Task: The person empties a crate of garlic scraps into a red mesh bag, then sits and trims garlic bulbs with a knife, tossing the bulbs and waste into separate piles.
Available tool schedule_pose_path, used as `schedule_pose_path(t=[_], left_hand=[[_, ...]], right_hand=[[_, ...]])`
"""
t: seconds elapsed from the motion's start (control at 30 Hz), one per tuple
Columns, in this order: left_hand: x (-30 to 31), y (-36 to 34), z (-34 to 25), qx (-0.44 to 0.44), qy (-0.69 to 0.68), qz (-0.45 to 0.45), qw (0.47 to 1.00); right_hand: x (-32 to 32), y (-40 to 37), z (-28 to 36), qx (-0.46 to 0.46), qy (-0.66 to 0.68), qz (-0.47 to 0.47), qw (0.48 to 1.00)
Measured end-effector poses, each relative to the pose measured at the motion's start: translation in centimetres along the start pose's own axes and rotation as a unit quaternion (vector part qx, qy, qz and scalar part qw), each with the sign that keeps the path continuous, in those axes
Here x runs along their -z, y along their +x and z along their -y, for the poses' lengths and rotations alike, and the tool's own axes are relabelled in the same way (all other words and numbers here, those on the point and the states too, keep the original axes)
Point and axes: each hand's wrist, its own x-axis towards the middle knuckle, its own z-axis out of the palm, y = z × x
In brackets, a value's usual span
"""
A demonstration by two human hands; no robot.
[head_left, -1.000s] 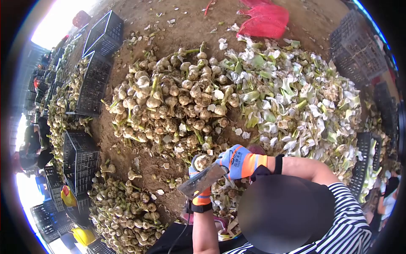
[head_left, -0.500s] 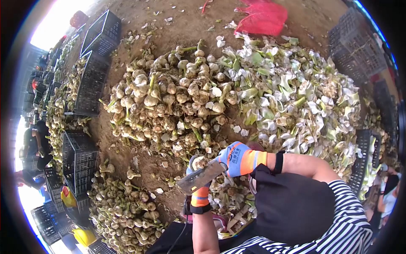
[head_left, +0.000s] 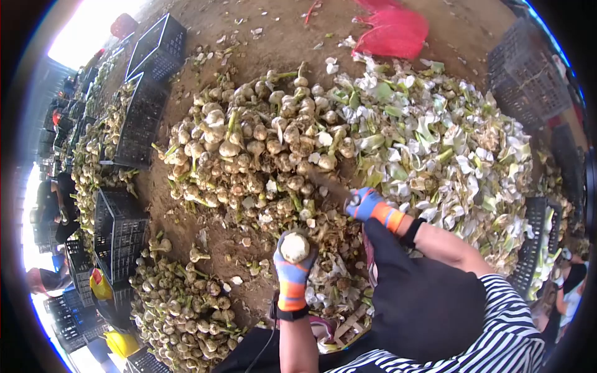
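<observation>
My left hand (head_left: 291, 273), in an orange and blue-grey work glove, is closed around a garlic bulb (head_left: 295, 248) whose pale, trimmed face is turned up. To its right and further forward, my right hand (head_left: 372, 209) wears a matching glove and grips a knife (head_left: 333, 186). Motion smears the blade, which points away to the upper left over the garlic, apart from the held bulb. Ahead of both hands lies a heap of untrimmed garlic bulbs (head_left: 249, 140) with stalks. A broad pile of white and green peelings (head_left: 435, 149) spreads to the right.
Another garlic pile (head_left: 186, 311) sits at the lower left. Black plastic crates (head_left: 118, 233) line the left side, and more crates (head_left: 528, 74) are stacked at the upper right. A red mesh bag (head_left: 395, 31) lies on the dirt floor. Other people (head_left: 572, 280) are at the edges.
The knife has swung off the bulb, forward and away, with my right hand moving right and slightly up. The bulb's pale face now shows in my left hand.
</observation>
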Motion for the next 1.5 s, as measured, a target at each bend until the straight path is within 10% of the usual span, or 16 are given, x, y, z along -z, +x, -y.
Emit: schedule_pose_path(t=[0.17, 0.3, 0.4, 0.43, 0.5, 0.53, 0.57, 0.67, 0.73, 0.8, 0.9, 1.0, 1.03, 1.17, 1.43, 1.5], left_hand=[[0.7, 0.8, 2.9, 0.197, -0.180, -0.116, 0.957], [0.8, 0.6, 0.8, 0.290, -0.584, -0.230, 0.722], [0.0, 0.6, -0.2, 0.292, -0.631, -0.220, 0.683], [-0.1, -0.2, 0.4, 0.277, -0.649, -0.158, 0.691], [1.2, -0.1, -1.1, 0.168, -0.853, -0.043, 0.492], [4.6, -0.7, -1.7, 0.076, -0.849, -0.050, 0.521], [8.8, -1.6, -2.6, -0.015, -0.837, -0.062, 0.543], [13.9, -0.9, -5.9, -0.134, -0.736, -0.168, 0.642], [13.6, 2.5, 1.3, 0.061, -0.375, -0.336, 0.862], [7.2, 6.9, 6.9, 0.102, 0.024, -0.149, 0.983], [-0.8, 9.7, 9.5, 0.067, 0.429, -0.058, 0.899], [0.1, 10.5, 12.4, 0.078, 0.265, 0.009, 0.961], [-0.2, 10.6, 13.0, 0.070, -0.026, -0.032, 0.997], [1.9, 5.3, 9.3, 0.232, -0.468, -0.033, 0.852], [1.3, 3.1, 4.1, 0.203, -0.598, -0.002, 0.775], [0.0, 3.6, 0.3, 0.088, -0.356, -0.054, 0.929]], right_hand=[[-1.9, -2.5, 2.2, 0.060, 0.185, 0.030, 0.980], [-1.9, -3.7, 4.9, 0.070, 0.231, 0.129, 0.962], [-3.7, -3.5, 4.7, 0.147, 0.370, 0.116, 0.910], [-6.8, -1.6, 2.1, 0.187, 0.213, 0.186, 0.941], [-9.0, -0.7, -2.8, 0.182, 0.153, 0.143, 0.961], [-10.0, -0.3, -5.1, 0.177, 0.122, 0.123, 0.969], [-6.8, -1.3, -4.2, -0.088, 0.270, 0.172, 0.943], [-2.5, -1.0, -2.8, -0.039, 0.408, 0.041, 0.911], [-1.0, -1.0, -0.1, -0.140, 0.457, 0.096, 0.873], [-1.3, -1.3, 0.7, -0.119, 0.432, 0.067, 0.892], [-2.3, -2.4, 1.0, -0.023, 0.384, 0.075, 0.920], [-2.5, -3.3, -0.2, -0.009, 0.392, 0.065, 0.918], [-2.3, -3.5, -0.3, -0.013, 0.393, 0.049, 0.918], [-2.9, -2.5, -0.7, 0.004, 0.374, 0.021, 0.927], [0.8, -3.5, 5.3, 0.102, 0.254, 0.023, 0.961], [1.2, -3.5, 5.9, 0.138, 0.175, 0.030, 0.974]])
